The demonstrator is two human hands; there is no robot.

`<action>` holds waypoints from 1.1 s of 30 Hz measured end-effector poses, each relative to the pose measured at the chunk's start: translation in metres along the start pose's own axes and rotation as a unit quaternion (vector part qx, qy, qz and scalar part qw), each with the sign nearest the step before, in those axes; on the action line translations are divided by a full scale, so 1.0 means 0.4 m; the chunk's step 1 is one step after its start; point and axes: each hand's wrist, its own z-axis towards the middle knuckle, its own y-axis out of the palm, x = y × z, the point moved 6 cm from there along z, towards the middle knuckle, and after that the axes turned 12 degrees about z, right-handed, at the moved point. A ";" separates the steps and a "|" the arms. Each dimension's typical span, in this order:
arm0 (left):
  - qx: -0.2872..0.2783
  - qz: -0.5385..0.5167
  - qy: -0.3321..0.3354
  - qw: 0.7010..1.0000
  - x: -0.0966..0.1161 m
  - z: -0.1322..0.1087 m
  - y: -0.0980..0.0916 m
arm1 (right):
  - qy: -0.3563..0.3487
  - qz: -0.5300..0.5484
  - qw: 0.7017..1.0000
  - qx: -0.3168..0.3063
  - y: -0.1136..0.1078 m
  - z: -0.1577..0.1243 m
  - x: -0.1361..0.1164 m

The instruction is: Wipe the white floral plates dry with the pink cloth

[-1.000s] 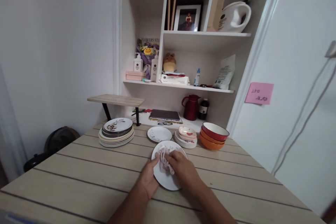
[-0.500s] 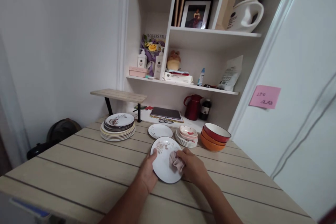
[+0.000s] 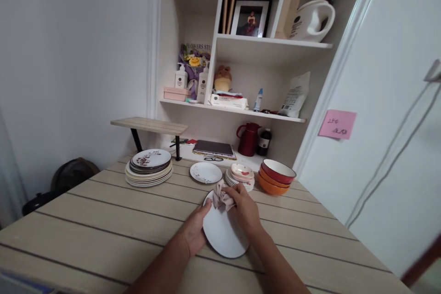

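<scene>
A white plate [image 3: 223, 234] lies on the wooden table [image 3: 103, 211] in front of me. My left hand [image 3: 196, 229] grips its left rim with curled fingers. My right hand [image 3: 245, 209] is closed on a crumpled pink cloth [image 3: 220, 197] and presses it against the plate's far edge. The plate's near part shows bare white.
A tall stack of plates [image 3: 149, 170] sits at the back left. A single small plate [image 3: 206, 172], a stack of small dishes [image 3: 241, 175] and red and orange bowls [image 3: 277, 177] line the back. Shelves [image 3: 241, 112] with bottles stand behind; a low riser [image 3: 149, 126] at left.
The right hand has swept the cloth from the plate's middle right to its far edge, covering the flower pattern. The left hand kept its hold on the rim.
</scene>
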 end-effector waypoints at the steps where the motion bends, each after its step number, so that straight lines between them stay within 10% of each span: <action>1: 0.007 -0.006 0.004 1.000 0.000 0.001 -0.005 | 0.010 -0.011 1.000 0.005 -0.007 0.001 0.008; 13: 0.045 -0.050 0.052 0.996 0.038 0.021 -0.063 | -0.037 0.010 0.973 -0.227 0.046 -0.055 -0.047; 27: -0.027 0.011 -0.020 0.999 0.004 -0.013 0.018 | 0.102 -0.087 0.990 0.039 -0.032 0.001 0.021; 33: -0.047 0.010 -0.026 0.999 0.000 -0.004 0.017 | 0.075 -0.099 0.992 -0.002 0.028 -0.003 -0.011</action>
